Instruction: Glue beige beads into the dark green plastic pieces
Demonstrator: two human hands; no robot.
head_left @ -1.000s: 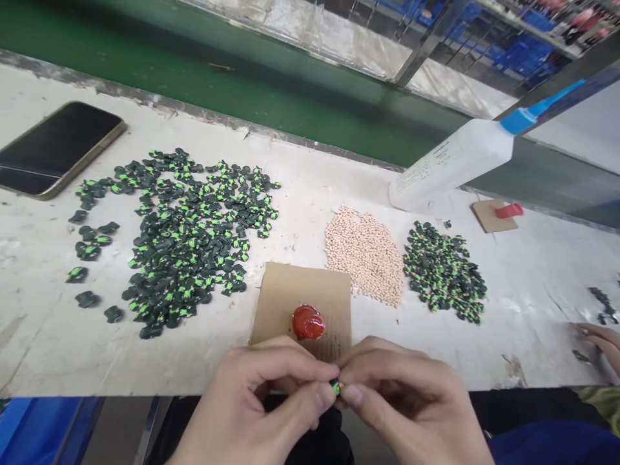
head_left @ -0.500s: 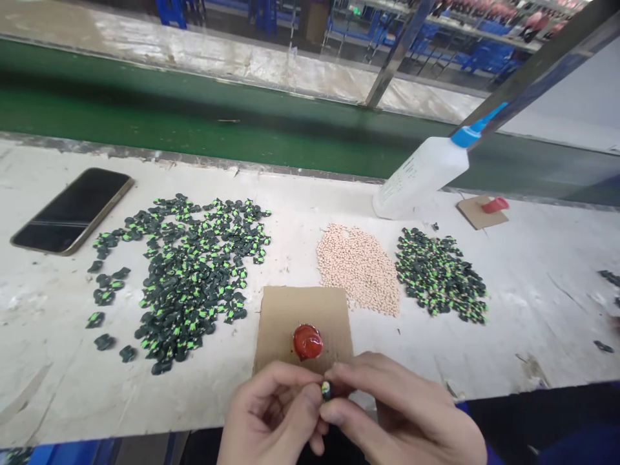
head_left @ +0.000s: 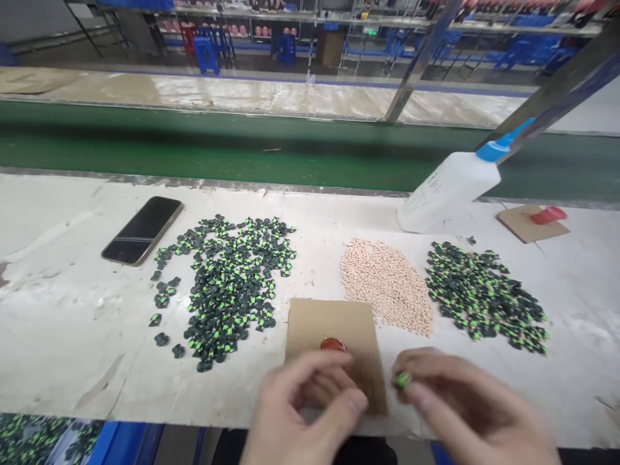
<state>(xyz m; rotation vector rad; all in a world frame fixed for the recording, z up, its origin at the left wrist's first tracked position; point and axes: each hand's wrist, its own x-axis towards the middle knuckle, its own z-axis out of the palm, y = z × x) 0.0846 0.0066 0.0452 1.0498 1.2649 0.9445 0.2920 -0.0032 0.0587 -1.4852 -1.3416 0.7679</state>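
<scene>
A: Risk?
B: The right hand (head_left: 477, 407) pinches 1 green piece (head_left: 402, 380) just right of the cardboard (head_left: 307, 323); a loose pinch could drop it. The left hand (head_left: 285, 413), parted, seemingly empty, might smear the red blob (head_left: 333, 344).

Past my scuffed white surface (head_left: 58, 349) I see a long green strip (head_left: 194, 145), a pale shiny ledge (head_left: 242, 93), a leaning metal post (head_left: 421, 61), and a dark floor (head_left: 256, 68) with blue stools (head_left: 207, 55) and a red stool (head_left: 188, 37) near long shelves (head_left: 295, 14).
</scene>
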